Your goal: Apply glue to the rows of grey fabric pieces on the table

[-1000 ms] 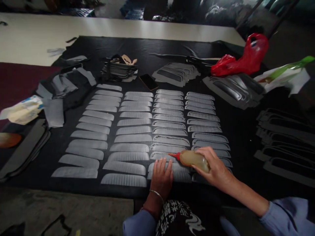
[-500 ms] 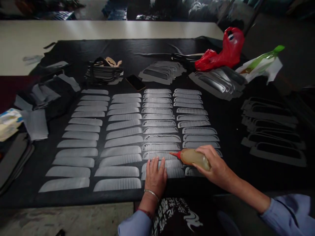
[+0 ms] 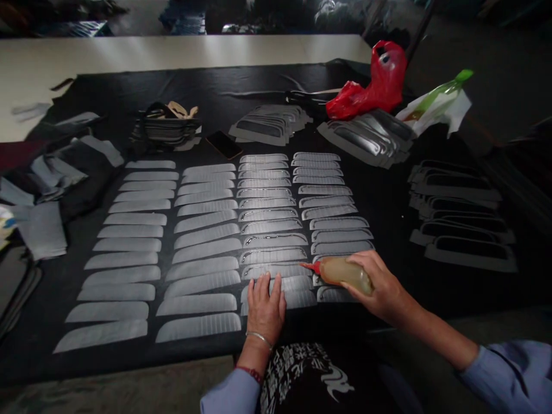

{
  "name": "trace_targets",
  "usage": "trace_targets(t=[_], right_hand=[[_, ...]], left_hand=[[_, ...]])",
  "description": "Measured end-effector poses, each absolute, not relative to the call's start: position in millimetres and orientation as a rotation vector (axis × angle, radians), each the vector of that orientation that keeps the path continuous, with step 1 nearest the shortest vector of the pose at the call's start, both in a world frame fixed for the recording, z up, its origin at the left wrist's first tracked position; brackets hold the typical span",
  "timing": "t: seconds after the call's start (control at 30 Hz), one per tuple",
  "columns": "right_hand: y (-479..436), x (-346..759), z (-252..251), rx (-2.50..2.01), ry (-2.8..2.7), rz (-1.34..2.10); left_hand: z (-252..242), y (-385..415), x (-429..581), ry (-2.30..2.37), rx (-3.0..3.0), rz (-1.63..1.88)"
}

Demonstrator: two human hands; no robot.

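My right hand (image 3: pixel 379 284) is wrapped round a glue bottle (image 3: pixel 342 272) of yellowish liquid, tilted with its red nozzle pointing left. The nozzle tip is at the upper right of a grey curved piece (image 3: pixel 276 270) in the third column; whether it touches cannot be told. Wet, shiny lines run along the upper edges of several pieces above it, such as this grey piece (image 3: pixel 275 240). My left hand (image 3: pixel 266 307) lies flat with fingers spread, its fingertips over the lower pieces of that column and partly hiding them.
Grey pieces lie in columns on the black table covering (image 3: pixel 172 89). Behind them are a dark stack (image 3: pixel 166 129), a phone (image 3: pixel 224 144), grey cut-outs (image 3: pixel 271 123) and a red plastic bag (image 3: pixel 375 86). Frame-shaped offcuts (image 3: pixel 470 253) lie right, grey scraps (image 3: pixel 43 227) left.
The view has shifted slightly, so the table items appear further left. The bottle's nozzle has moved a little rightward along the same piece. My left hand stays flat on the pieces.
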State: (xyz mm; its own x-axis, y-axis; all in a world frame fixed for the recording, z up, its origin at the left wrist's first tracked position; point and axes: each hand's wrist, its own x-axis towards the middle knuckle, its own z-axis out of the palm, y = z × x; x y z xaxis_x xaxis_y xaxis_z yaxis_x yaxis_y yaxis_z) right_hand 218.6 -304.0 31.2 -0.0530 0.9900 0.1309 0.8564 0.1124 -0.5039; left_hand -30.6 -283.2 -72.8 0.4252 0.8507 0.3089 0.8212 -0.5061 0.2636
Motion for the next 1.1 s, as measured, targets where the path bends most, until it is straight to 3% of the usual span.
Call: trace_targets(t=[0.73, 0.93, 1.1], right_hand=[[-325, 223, 25, -1.831, -1.803, 0.449], [-300, 195, 27, -1.901, -1.216, 0.913], [-284, 189, 41, -1.675, -0.665, 1.250]], left_hand=[[-71, -283, -30, 1.525, 2.614, 0.601], [-69, -284, -31, 1.561, 2.589, 0.585], [-71, -285, -30, 1.590, 2.586, 0.571]])
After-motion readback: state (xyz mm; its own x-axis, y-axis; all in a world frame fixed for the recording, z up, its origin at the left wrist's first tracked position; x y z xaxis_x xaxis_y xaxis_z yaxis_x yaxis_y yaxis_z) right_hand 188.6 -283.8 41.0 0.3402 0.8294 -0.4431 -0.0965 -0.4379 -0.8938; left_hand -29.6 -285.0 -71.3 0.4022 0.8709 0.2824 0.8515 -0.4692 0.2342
